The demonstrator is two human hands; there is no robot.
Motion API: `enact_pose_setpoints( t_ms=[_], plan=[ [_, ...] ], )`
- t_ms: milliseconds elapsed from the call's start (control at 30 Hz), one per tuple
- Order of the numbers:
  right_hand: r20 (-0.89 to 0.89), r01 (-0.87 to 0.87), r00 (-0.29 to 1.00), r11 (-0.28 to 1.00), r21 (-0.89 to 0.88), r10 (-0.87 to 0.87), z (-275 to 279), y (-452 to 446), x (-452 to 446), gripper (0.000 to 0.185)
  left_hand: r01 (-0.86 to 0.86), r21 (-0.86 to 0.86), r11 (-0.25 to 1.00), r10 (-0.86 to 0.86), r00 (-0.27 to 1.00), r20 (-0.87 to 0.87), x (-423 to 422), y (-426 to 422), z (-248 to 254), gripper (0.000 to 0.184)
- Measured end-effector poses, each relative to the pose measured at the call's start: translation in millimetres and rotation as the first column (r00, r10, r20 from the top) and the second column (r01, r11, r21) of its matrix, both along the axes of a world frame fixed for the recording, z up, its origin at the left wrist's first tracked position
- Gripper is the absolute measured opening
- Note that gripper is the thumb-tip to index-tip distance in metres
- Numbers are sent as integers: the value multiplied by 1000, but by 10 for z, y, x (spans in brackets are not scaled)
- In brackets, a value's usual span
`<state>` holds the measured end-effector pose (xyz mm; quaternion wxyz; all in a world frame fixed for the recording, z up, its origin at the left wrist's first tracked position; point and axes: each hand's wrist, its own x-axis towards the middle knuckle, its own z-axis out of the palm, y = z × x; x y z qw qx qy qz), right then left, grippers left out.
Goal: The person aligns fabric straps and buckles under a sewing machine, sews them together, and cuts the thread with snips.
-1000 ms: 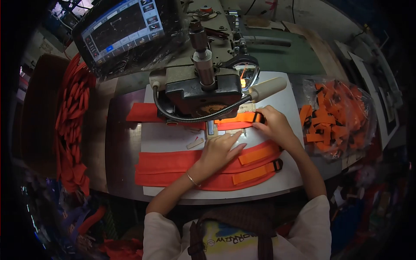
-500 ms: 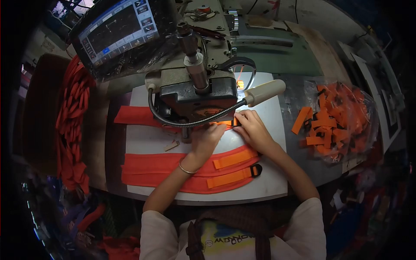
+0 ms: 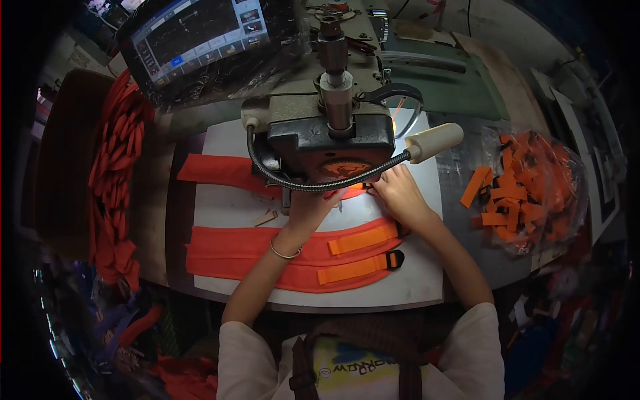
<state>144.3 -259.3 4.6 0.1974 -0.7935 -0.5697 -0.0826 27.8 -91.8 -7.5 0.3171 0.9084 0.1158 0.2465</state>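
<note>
A red fabric strap (image 3: 223,172) runs under the head of a sewing machine (image 3: 333,143). At its right end, a piece of orange webbing (image 3: 356,187) shows between my hands. My left hand (image 3: 312,210) is closed on the strap just below the machine head, its fingers partly hidden. My right hand (image 3: 401,195) pinches the strap's right end, where a black buckle lies mostly covered by the fingers. Nearer to me lie two more red straps (image 3: 233,257) with orange webbing; a black buckle (image 3: 395,259) sits on the lower one.
A bendy-necked lamp (image 3: 437,142) arches across the machine front. On the right is a clear bag (image 3: 567,200) of orange webbing pieces. Red straps (image 3: 120,180) hang in a bundle at left. A screen (image 3: 200,40) stands behind, and a small tan piece (image 3: 265,218) lies on the white plate.
The view has shifted, so the machine appears further right. My right fingers have drawn closer together over the buckle end. My left hand stays at the strap.
</note>
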Motion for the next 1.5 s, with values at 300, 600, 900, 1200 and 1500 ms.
enact_pose_setpoints(
  t_ms=[300, 600, 900, 1200, 1500],
  plan=[
    [350, 114, 936, 978, -177, -45, -50, 85, -37, 34, 75, 39, 996, -81, 977, 197, 54, 1, 33, 13],
    [96, 13, 995, 995, 95, -22, -17, 62, -33, 24, 111, 105, 988, -131, 968, 214, 91, 80, -156, 10],
    [-40, -41, 998, 970, 240, 52, -55, 47, -83, 11, 92, 403, 911, -154, 980, 123, 53, 167, -275, 12],
    [79, -104, 993, 969, 223, 89, -104, 91, -63, 8, 239, 581, 778, -261, 964, -47, -78, 286, -243, 34],
    [42, -93, 995, 971, 220, 86, -108, 95, -78, 8, 439, 823, 361, -104, 896, -432, -193, 463, -306, 52]
  ],
)
